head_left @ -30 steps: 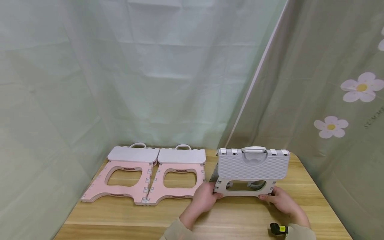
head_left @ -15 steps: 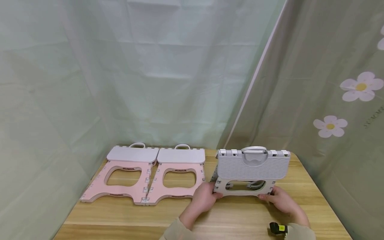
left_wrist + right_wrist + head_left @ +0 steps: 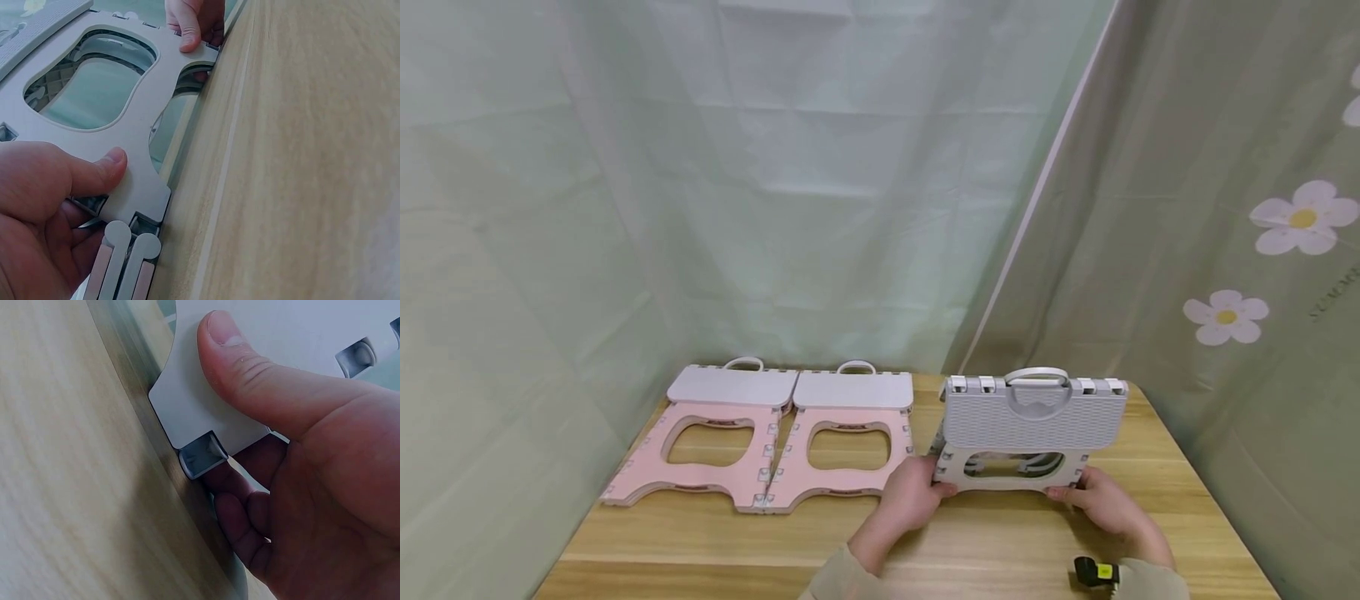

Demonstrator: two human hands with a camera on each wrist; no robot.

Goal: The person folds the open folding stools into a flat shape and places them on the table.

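Note:
A grey-white folding stool (image 3: 1033, 421) stands folded at the right of the table, its carry handle (image 3: 1036, 374) at the top and its seat panel facing me. My left hand (image 3: 913, 492) grips the lower left of its leg panel, thumb on the front face and fingers curled behind. At the lower right corner my right hand (image 3: 1101, 500) holds it the same way, with the thumb (image 3: 250, 375) flat on the panel in the right wrist view. The left wrist view shows the leg panel (image 3: 140, 100) with its cut-out opening and both hands on it.
Two pink folding stools (image 3: 696, 450) with white seats lie folded side by side on the left of the wooden table (image 3: 985, 558). Their legs come close to my left hand. Pale curtains (image 3: 820, 208) hang behind the table and along both sides.
The top of the grey-white stool has shifted very slightly to the right. Both hands keep the same hold, and the pink stools stay where they were.

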